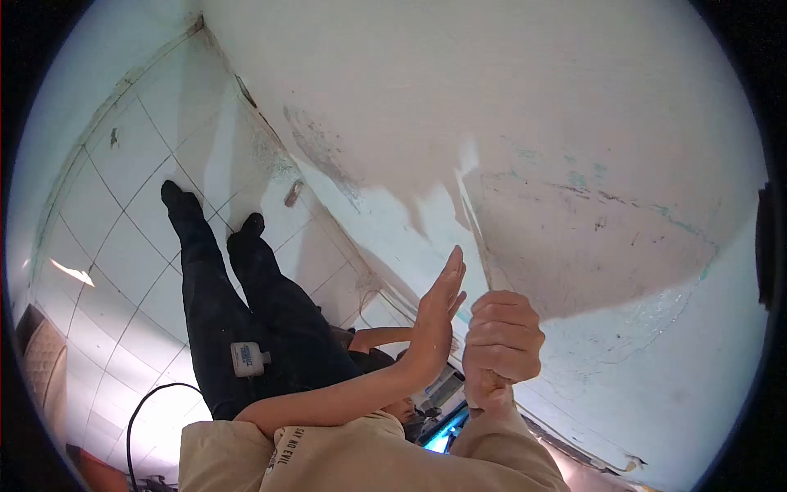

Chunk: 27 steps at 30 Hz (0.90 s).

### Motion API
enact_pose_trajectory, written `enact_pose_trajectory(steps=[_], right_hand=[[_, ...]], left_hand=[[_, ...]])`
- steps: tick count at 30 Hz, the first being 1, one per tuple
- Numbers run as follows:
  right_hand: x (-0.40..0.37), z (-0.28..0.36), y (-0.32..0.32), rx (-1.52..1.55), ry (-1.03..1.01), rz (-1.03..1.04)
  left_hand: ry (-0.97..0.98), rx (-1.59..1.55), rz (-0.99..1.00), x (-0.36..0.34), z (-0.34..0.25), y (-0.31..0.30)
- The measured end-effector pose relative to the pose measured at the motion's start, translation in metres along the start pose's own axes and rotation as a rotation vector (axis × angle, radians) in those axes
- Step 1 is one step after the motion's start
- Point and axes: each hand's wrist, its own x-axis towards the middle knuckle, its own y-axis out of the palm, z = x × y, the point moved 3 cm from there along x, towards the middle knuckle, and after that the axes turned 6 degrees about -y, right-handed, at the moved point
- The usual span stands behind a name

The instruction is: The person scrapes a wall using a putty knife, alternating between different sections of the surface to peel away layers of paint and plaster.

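Near the wall (623, 164), we appear mid-gesture: our left hand (438, 316) flat, fingers extended, right hand (502, 340) balled, nothing showing; moving either calls for clearance from the wall.

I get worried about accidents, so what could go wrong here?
The white bottle against the dark trousers might fall if it's loose. The open left hand and curled right hand look close together, so they could bump. The curved black cable might catch somebody's foot.
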Motion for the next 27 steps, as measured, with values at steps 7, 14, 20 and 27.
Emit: enact_pose_trajectory(steps=[7, 14, 20, 27], right_hand=[[0.003, -0.008, 0.001, 0.135, -0.003, 0.012], [-0.018, -0.019, 0.019, 0.502, 0.354, -0.123], [-0.041, 0.031, 0.045, 0.424, 0.354, 0.106], [-0.038, 0.094, 0.067, 0.369, 0.271, 0.112]], left_hand=[[-0.020, -0.058, -0.047, -0.003, -0.027, 0.000], [0.145, 0.173, -0.149, -0.030, -0.046, -0.044], [0.153, 0.334, -0.343, -0.085, -0.057, -0.093], [-0.370, -0.021, 0.082, -0.098, -0.017, -0.130]])
